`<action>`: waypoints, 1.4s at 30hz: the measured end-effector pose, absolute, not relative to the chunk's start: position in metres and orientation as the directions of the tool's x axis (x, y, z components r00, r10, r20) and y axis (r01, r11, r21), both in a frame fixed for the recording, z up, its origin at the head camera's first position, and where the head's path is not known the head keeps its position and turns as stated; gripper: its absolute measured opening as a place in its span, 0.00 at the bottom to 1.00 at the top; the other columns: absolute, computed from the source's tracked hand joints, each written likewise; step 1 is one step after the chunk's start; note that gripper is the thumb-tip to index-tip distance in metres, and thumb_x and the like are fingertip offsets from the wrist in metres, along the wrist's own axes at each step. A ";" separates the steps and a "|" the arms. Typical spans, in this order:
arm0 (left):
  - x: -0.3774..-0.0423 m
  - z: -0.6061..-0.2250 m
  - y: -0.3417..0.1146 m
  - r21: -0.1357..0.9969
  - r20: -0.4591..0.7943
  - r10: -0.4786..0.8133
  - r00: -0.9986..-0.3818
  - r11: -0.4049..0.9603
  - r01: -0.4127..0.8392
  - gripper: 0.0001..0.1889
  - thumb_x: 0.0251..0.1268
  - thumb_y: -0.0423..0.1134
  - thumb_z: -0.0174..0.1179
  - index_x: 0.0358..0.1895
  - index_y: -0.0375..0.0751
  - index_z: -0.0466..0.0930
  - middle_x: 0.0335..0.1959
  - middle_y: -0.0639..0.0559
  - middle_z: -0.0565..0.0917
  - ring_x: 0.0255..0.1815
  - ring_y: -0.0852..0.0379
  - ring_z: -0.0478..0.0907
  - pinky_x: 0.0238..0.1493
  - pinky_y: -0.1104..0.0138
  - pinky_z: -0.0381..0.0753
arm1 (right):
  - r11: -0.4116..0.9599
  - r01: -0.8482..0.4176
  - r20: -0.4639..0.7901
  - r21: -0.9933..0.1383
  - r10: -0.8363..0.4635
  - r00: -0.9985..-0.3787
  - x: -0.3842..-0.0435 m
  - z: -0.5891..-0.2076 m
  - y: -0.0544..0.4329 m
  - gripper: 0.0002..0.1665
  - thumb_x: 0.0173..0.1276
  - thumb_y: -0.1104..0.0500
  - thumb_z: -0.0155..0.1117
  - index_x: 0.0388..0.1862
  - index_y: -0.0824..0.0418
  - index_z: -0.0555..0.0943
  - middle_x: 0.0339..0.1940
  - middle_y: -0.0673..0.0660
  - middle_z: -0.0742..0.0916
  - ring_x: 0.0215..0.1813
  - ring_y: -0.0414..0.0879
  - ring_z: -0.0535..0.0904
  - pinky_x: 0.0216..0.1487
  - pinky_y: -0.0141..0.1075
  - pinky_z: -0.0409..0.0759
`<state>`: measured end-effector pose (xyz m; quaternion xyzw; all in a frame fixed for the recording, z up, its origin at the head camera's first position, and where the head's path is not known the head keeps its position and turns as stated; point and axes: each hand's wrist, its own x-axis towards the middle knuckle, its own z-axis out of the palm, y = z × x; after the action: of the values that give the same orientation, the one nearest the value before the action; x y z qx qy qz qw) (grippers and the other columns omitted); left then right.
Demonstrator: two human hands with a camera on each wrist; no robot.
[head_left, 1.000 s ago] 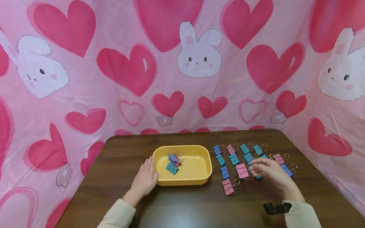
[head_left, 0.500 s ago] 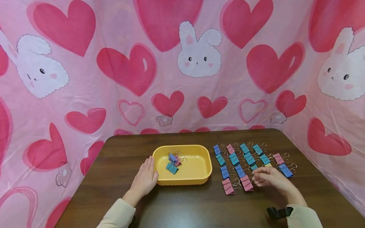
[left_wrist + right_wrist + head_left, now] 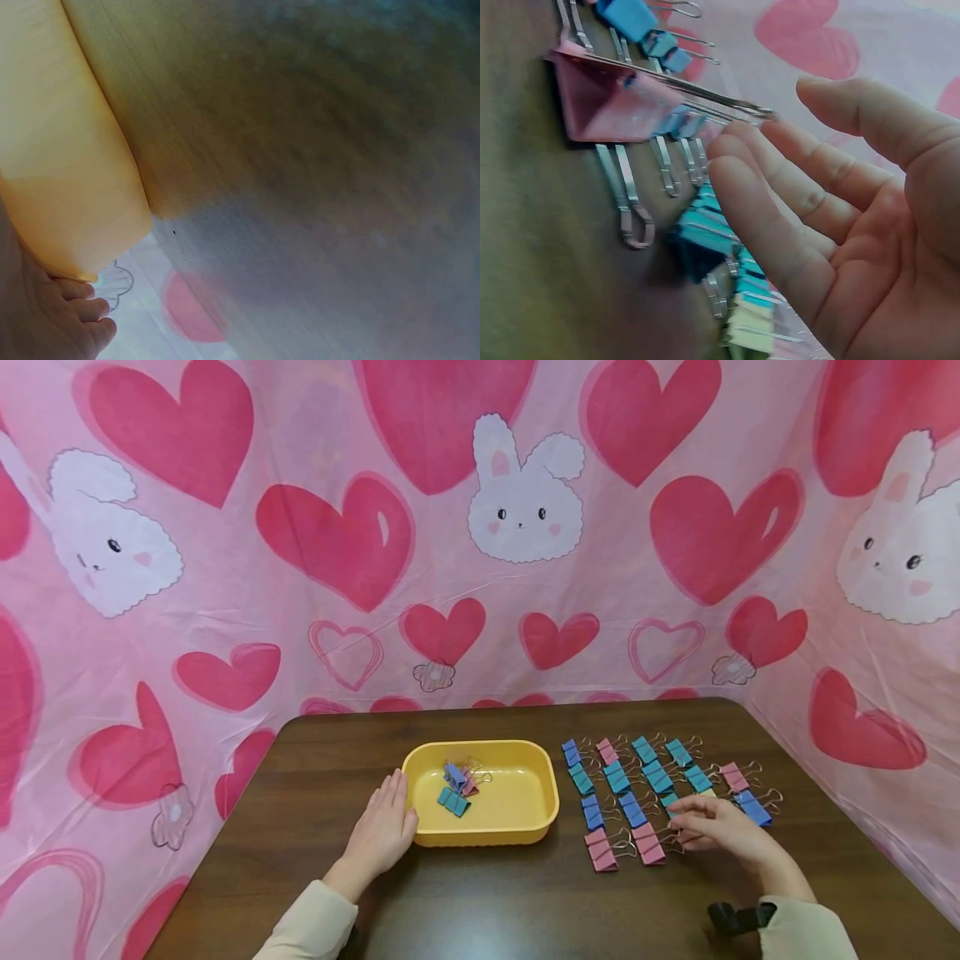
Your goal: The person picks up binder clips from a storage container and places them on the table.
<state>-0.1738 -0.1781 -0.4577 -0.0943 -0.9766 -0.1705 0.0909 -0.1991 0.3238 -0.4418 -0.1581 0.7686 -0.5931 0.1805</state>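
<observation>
My left hand [image 3: 381,823] lies with straight fingers along the left wall of a yellow plastic tray [image 3: 480,837]. In the left wrist view its curved fingertips [image 3: 96,309] show beside the tray wall. A blue binder clip [image 3: 454,777], a pink one and a teal binder clip [image 3: 453,802] lie in the tray. My right hand [image 3: 738,839] hovers beside a large pink binder clip [image 3: 648,845] at the front of the clip rows. In the right wrist view, thumb and fingers stand apart with the tips right at this clip's wire handle, nothing gripped.
Several binder clips, blue, teal and pink, stand in rows on the brown table [image 3: 480,902] right of the tray. A yellow clip [image 3: 751,322] is partly behind my right hand. A pink cloth [image 3: 517,593] with hearts and rabbits hangs behind the table.
The large pink clip has come toward me from over a blue clip to the front row, beside another pink one. My right hand has let go and drawn slightly right. My left hand stays put.
</observation>
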 end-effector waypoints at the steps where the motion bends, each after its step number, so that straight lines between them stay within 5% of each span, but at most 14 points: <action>1: -0.174 -0.458 -0.178 0.315 0.210 0.154 -0.965 0.924 0.216 0.32 0.68 0.42 0.45 0.67 0.24 0.51 0.69 0.34 0.54 0.69 0.40 0.50 0.67 0.51 0.49 | 0.253 -0.039 -0.083 -0.967 -0.451 -0.889 -0.200 -0.438 0.324 0.27 0.69 0.63 0.52 0.53 0.87 0.60 0.39 0.62 0.83 0.37 0.53 0.81 0.39 0.44 0.81; 7: -0.174 -0.458 -0.178 0.314 0.215 0.153 -0.965 0.925 0.216 0.31 0.68 0.41 0.45 0.67 0.24 0.52 0.69 0.34 0.54 0.69 0.40 0.50 0.66 0.51 0.50 | 0.320 -0.156 -0.003 -0.935 -0.446 -0.895 -0.210 -0.410 0.324 0.25 0.69 0.63 0.52 0.53 0.85 0.62 0.40 0.58 0.83 0.38 0.55 0.82 0.39 0.46 0.80; 20: -0.173 -0.458 -0.177 0.315 0.219 0.155 -0.963 0.923 0.220 0.31 0.68 0.41 0.45 0.67 0.24 0.52 0.69 0.33 0.54 0.69 0.40 0.51 0.66 0.51 0.50 | 0.435 -0.278 0.085 -0.856 -0.413 -0.907 -0.241 -0.346 0.274 0.26 0.67 0.59 0.58 0.56 0.76 0.67 0.44 0.68 0.81 0.37 0.49 0.81 0.40 0.45 0.81; 42: -0.173 -0.459 -0.178 0.305 0.228 0.157 -0.961 0.926 0.223 0.31 0.67 0.41 0.46 0.67 0.23 0.52 0.69 0.33 0.55 0.69 0.40 0.51 0.66 0.52 0.50 | 0.232 -0.282 0.145 -0.931 -0.476 -0.868 -0.277 -0.337 0.146 0.24 0.65 0.60 0.59 0.57 0.71 0.70 0.43 0.64 0.82 0.36 0.52 0.82 0.43 0.53 0.78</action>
<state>-0.1734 -0.1777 -0.4590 -0.0972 -0.9762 -0.1661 0.1002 -0.2771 0.1464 -0.3365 -0.2429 0.7802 -0.5702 0.0847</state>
